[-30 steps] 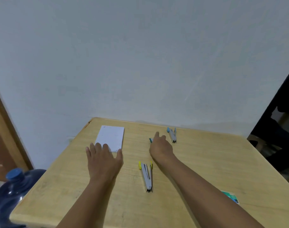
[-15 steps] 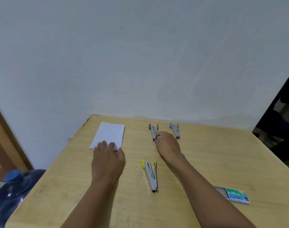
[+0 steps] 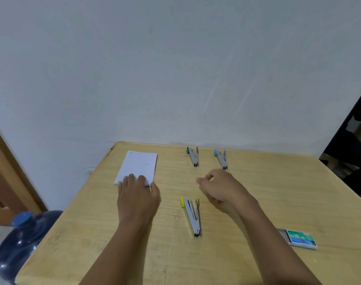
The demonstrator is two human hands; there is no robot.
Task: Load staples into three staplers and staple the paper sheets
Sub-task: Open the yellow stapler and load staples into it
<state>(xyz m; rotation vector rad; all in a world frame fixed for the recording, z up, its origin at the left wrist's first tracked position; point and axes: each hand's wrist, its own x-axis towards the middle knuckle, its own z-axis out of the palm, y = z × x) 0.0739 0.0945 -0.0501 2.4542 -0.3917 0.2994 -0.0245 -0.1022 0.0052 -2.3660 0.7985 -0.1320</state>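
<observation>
Three small staplers lie opened on the wooden table (image 3: 257, 202). The yellow-tipped stapler (image 3: 193, 215) is nearest me, the green-tipped stapler (image 3: 193, 156) and the blue-tipped stapler (image 3: 221, 159) lie side by side at the back. A stack of white paper sheets (image 3: 139, 164) sits at the back left. My left hand (image 3: 137, 197) lies flat with its fingertips on the stack's near edge. My right hand (image 3: 222, 187) hovers between the staplers, fingers loosely curled, holding nothing. A green box of staples (image 3: 301, 238), slid partly open, lies at the right.
A large blue water bottle (image 3: 21, 241) stands on the floor beside the table's left edge. A wooden door frame (image 3: 8, 167) is at the far left. A white wall rises right behind the table. A dark area with a seated person's legs (image 3: 352, 161) is at the right.
My right hand has left the green-tipped stapler and drawn back toward me. My left hand slid forward onto the paper's near edge. The view tilted down, showing the staple box.
</observation>
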